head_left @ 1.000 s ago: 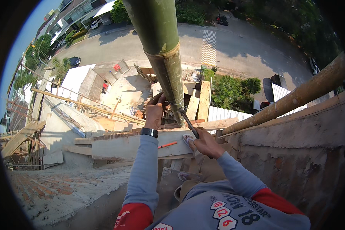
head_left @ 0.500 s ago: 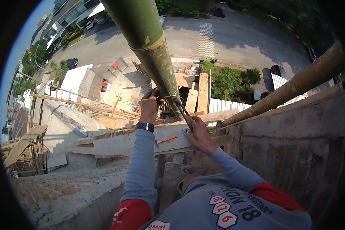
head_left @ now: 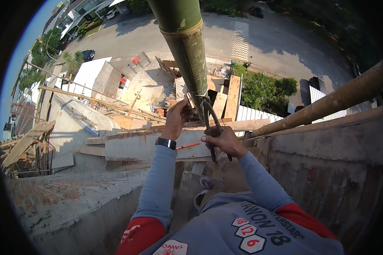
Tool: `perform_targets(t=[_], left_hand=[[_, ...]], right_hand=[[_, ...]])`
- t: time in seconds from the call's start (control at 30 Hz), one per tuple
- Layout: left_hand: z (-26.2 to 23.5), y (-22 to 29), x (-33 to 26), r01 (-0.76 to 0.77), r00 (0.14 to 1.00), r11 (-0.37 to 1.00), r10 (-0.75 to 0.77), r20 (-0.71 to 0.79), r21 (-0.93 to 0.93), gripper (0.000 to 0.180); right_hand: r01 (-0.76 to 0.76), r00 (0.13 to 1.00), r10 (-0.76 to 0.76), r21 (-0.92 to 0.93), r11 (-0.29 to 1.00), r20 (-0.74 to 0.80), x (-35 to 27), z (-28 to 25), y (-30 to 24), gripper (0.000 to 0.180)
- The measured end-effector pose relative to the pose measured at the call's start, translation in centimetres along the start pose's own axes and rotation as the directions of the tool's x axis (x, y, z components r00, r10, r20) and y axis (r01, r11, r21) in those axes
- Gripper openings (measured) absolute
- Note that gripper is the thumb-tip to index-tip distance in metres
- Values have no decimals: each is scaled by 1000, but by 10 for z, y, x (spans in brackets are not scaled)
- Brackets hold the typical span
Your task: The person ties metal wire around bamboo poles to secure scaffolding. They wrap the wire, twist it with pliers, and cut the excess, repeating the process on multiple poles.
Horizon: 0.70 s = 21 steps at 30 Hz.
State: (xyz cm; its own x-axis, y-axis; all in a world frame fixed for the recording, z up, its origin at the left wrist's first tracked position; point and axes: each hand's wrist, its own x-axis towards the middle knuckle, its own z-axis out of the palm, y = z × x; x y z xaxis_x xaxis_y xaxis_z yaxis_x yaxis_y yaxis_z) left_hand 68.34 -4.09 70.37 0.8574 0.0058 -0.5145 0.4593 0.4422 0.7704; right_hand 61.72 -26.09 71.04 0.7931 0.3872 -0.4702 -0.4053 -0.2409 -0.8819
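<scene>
Pincers point(head_left: 207, 115) sit at the wire point(head_left: 200, 95) round the pole point(head_left: 184, 55), my right hand point(head_left: 226, 142) clamped round them; my left hand point(head_left: 174, 122) curls just left of the pole, whether gripping I can't tell. Best keep them square to the wire, turning evenly.

This is an outdoor building site, seen from high up beside unfinished walls. A thick green bamboo pole point(head_left: 183, 55) and a brown bamboo pole point(head_left: 323, 104) frame the view like scaffolding, with thinner poles point(head_left: 89, 98) off to the left. Rough cement and exposed brick show on the left wall point(head_left: 51, 195), and bare grey render on the right wall point(head_left: 310, 146). Loose planks point(head_left: 232, 95) lie below. Beyond runs a paved street point(head_left: 217, 36) with a dark parked car point(head_left: 88, 55), leafy shrubs point(head_left: 264, 87) and houses point(head_left: 81, 16).
</scene>
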Motion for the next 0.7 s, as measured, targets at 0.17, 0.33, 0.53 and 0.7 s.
perform_targets(t=[0.17, 0.33, 0.53, 0.7], left_hand=[[24, -31, -40, 267, 839, 962, -198, 507, -65, 63], [70, -52, -11, 361, 873, 895, -226, 432, -261, 35], [119, -75, -3, 19, 970, 972, 39, -242, 233, 44], [95, -62, -24, -67, 951, 696, 262, -166, 715, 71]], right_hand=[[-432, 721, -534, 889, 151, 441, 13, 22, 45, 44], [-365, 824, -155, 721, 589, 545, -6, 1, 17, 48], [-170, 949, -49, -635, 753, -313, -55, 1, -29, 49], [-173, 985, 172, 31, 984, 23, -36, 1, 3, 32]])
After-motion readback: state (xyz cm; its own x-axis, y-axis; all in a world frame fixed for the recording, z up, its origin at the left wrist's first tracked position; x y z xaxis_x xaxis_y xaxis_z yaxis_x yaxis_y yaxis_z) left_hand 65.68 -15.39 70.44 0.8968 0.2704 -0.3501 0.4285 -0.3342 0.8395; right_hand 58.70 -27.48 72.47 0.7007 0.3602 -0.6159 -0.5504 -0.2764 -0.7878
